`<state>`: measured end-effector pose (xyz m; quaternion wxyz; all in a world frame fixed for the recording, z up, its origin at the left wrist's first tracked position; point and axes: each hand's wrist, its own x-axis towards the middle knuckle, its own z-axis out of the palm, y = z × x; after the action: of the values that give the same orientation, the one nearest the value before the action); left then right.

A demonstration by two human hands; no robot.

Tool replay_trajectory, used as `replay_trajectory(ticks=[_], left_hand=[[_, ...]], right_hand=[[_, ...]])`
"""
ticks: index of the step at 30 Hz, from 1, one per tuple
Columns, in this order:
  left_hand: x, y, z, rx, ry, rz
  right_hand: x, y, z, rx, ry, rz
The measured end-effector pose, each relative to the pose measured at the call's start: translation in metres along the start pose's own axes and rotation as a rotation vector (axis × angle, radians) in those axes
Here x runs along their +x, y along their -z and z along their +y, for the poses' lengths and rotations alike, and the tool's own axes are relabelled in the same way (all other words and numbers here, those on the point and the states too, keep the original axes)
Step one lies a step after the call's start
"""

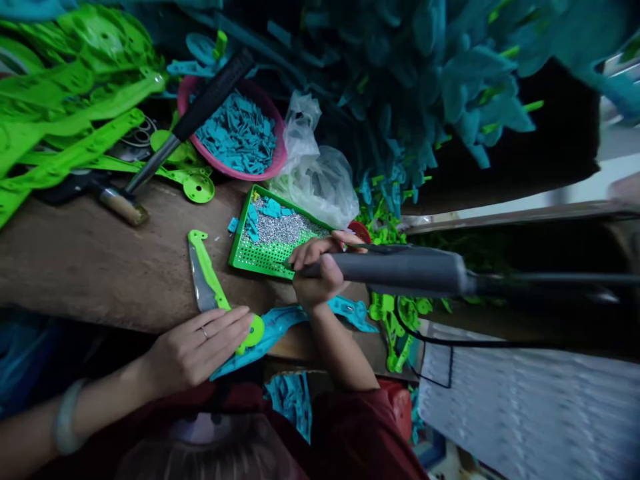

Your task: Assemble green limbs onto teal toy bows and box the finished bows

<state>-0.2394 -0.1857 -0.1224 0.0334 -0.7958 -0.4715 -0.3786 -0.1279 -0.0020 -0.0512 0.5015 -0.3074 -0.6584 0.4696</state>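
My left hand [200, 340], with a ring and a pale bracelet, lies over a bright green plastic part [213, 270], fingers straight and together. A flat grey blade-like piece [201, 283] runs along that part, and its round green end shows past my fingertips. Beneath is a long blue plastic piece [280, 323] at the bench edge. My right hand [317, 267] is closed around the left end of a dark grey power screwdriver [410, 268], its fingers at the rim of a green perforated tray [265, 257]. The tray holds small metal screws and blue pieces. The tool's tip is hidden.
A hammer [193, 117] leans against a pink basin [273, 167] of small blue parts. Green parts [75, 120] pile up at left, blue ones [450, 80] at upper right. A plastic bag [320, 183] sits behind the tray. A black cable [480, 343] crosses at right.
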Motion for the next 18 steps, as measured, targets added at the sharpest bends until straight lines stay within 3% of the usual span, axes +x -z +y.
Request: replay_trajectory(ticks=[3,11,14,18], left_hand=[[0.001,0.001,0.003,-0.004,0.024,0.004],[0.000,-0.003,0.007,0.034,0.036,0.045],[-0.003,-0.008,0.011,0.063,0.069,0.071],[-0.007,-0.011,0.014,0.093,0.058,0.059]], right_hand=[[0.007,-0.007,0.017,0.105,0.020,0.117],[0.002,-0.005,0.027,0.126,-0.031,0.059],[0.006,-0.006,0.017,0.126,-0.029,0.083],[-0.006,-0.016,-0.022,0.179,0.070,0.094]])
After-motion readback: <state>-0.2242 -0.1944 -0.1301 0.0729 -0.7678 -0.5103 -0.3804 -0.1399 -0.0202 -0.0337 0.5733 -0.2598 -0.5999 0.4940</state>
